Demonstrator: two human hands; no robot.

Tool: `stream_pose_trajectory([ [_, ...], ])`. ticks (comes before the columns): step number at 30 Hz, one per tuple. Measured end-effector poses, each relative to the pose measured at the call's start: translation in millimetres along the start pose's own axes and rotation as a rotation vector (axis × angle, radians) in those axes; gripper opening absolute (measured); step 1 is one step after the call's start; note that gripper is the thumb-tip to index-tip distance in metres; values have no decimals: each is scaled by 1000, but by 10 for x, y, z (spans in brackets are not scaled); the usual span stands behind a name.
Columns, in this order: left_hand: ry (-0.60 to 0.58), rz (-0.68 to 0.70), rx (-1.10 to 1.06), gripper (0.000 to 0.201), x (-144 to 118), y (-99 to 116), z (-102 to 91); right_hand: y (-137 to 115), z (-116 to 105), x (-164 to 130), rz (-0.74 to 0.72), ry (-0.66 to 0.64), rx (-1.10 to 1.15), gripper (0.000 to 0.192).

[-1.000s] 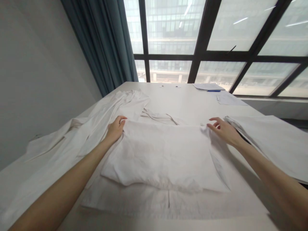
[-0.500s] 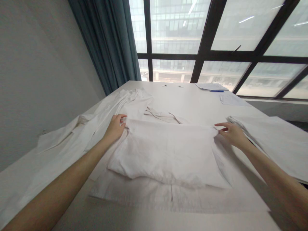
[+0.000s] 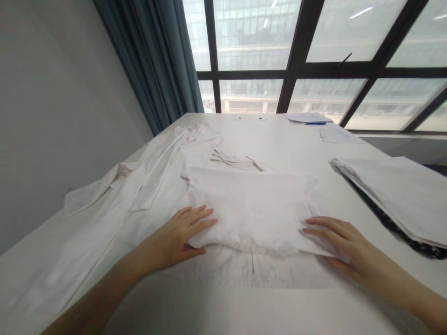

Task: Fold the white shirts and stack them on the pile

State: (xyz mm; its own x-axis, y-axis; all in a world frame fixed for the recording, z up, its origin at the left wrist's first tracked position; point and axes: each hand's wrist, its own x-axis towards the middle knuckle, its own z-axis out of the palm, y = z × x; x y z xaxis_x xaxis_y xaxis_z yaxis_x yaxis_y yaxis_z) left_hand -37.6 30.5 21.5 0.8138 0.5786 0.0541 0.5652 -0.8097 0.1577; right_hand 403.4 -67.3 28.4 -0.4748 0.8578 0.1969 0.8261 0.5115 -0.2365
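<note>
A white garment (image 3: pixel 249 204) lies partly folded on the white table (image 3: pixel 300 153), its upper layer doubled over toward me. My left hand (image 3: pixel 181 232) rests flat at the near left corner of the folded layer, fingers spread, thumb under the edge. My right hand (image 3: pixel 344 242) lies flat at the near right corner, fingers pointing left onto the cloth. Whether either hand pinches the fabric is unclear; both look pressed flat on it. A sleeve and the collar part (image 3: pixel 233 160) stick out beyond the fold.
More white cloth (image 3: pixel 115 195) is heaped along the table's left side. A stack of folded white fabric (image 3: pixel 394 195) lies at the right edge. Papers and a blue pen (image 3: pixel 314 122) sit at the far end by the window. A teal curtain (image 3: pixel 150 60) hangs at the left.
Both hands have left the far corners of the folded layer and come back to its near corners, now lying flat. The camera has tilted slightly downward.
</note>
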Motion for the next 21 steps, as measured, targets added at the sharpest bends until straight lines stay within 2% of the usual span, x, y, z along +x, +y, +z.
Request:
stream_pose_trajectory([
  [2,-8,4,-22,56,4,-59,-34,153,41,-27,11,48,-8,42],
  [5,11,-11,-11,59,-53,-183,-92,285,29,-41,107,124,35,32],
  [10,68,-78,58,59,-188,-313,-216,208,-17,-26,336,113,133,35],
  [12,52,-51,57,66,-197,-256,-263,119,-12,-2,352,197,100,35],
  [14,54,2,53,69,-166,-123,-282,3,-1,31,272,318,30,33],
  [16,95,65,58,65,-103,61,-265,-139,8,67,110,345,-4,30],
  [19,150,199,64,49,4,335,-188,-351,24,118,-182,201,-33,28],
  [21,149,265,82,37,56,455,-134,-448,46,145,-322,92,-98,29],
])
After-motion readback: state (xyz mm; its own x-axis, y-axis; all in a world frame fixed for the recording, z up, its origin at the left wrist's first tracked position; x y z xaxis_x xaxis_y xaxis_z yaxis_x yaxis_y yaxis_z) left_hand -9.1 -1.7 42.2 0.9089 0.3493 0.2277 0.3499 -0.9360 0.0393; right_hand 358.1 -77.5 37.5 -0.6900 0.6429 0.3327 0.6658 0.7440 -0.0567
